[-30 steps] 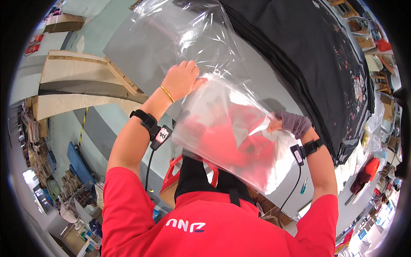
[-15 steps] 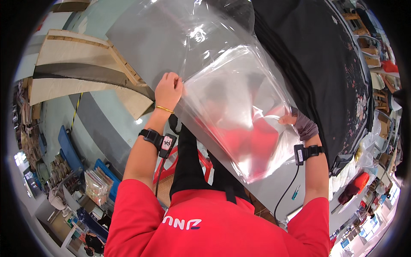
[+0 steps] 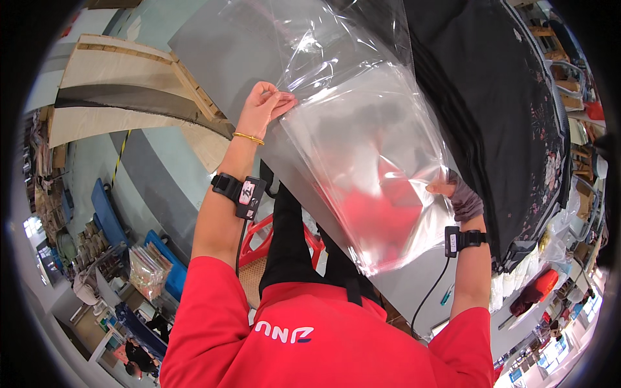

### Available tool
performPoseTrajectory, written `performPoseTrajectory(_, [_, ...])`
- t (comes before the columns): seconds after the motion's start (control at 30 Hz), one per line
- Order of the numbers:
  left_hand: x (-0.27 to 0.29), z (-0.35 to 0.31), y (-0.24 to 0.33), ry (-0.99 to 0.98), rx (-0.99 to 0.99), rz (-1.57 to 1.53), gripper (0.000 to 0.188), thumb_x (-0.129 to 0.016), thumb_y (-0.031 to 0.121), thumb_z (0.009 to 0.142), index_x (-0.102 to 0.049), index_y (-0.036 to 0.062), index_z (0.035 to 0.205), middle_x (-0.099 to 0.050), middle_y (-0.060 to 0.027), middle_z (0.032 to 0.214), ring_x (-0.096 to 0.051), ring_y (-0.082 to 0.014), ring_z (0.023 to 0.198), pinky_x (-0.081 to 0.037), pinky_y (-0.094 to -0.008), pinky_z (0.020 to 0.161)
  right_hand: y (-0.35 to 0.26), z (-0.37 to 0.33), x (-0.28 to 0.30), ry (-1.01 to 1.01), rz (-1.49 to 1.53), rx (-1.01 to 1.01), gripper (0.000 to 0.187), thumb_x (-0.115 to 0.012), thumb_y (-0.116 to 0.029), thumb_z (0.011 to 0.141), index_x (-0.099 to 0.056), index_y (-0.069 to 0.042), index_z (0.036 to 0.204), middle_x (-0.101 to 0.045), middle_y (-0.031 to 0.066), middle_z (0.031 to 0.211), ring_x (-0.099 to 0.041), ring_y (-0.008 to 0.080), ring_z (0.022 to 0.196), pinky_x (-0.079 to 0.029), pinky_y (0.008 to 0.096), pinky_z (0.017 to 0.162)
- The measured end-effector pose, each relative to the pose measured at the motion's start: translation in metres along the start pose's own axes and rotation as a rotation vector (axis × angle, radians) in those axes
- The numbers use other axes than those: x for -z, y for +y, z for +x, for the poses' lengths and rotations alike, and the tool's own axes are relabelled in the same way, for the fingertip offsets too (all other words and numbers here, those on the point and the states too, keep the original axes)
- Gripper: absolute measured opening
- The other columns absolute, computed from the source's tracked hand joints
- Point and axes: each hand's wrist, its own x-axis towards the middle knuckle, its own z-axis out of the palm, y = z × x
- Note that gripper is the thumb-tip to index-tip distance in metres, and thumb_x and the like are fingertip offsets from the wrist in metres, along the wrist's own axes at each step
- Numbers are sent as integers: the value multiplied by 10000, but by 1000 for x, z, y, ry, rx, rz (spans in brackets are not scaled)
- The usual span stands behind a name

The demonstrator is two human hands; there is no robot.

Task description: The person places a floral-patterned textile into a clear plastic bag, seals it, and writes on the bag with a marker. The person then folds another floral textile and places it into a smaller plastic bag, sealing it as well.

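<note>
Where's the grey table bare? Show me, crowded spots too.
Bare: the far-left part of the grey table, between its left edge and the clear plastic, beyond the left hand; a small near patch between clear plastic and black cable. Crowded: the middle, under plastic; the right, under black fabric.

The left hand (image 3: 266,108), a gold bangle (image 3: 248,138) at its wrist, has its fingertips closed on the border of a clear plastic film (image 3: 330,39) over the near edge of the gray counter (image 3: 220,58). The right hand (image 3: 456,194), in a gray glove that bares the thumb, grips the creased side of a clear plastic sheet stack (image 3: 362,142) overhanging that same edge. Black floral fabric (image 3: 498,97) covers the counter's far side, and a teal pen (image 3: 447,293) lies toward its right end.
</note>
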Motion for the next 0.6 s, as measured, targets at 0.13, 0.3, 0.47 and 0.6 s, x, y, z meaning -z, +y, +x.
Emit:
performPoseTrajectory(0.13, [5,2,-6,6,-4,77,73,-519,31,1049,-446,29,1050,-660,-167,1024,-716,-295,1033,-629,-422,938,-10,-8,-10,181,-382,158,552,-829,-212,794,-643,-1,1269,-722,103,980,-673,214,887,-516,347,798])
performPoseTrajectory(0.3, [8,-3,-16,33,15,58,71,-499,27,1055,-429,35,1045,-639,-148,1010,-720,-296,1020,-627,-423,935,-33,-24,-123,656,-771,531,696,-825,-247,740,-557,-47,1351,-599,191,1212,-562,390,1115,-465,477,937])
performPoseTrajectory(0.47, [9,-4,-22,18,0,58,70,-490,32,1059,-420,37,1055,-630,-147,1026,-720,-286,1000,-630,-416,916,-14,27,-288,307,-1274,668,862,-715,-319,810,-373,-16,1542,-312,290,1585,-358,517,1422,-373,628,1093])
performPoseTrajectory(0.6, [14,-4,-22,-21,-3,69,68,-496,51,1065,-431,32,1079,-638,-142,1057,-710,-294,1046,-611,-412,959,4,62,-314,482,-1387,531,884,-749,-324,788,-396,-19,1539,-322,274,1578,-375,480,1409,-383,593,1111])
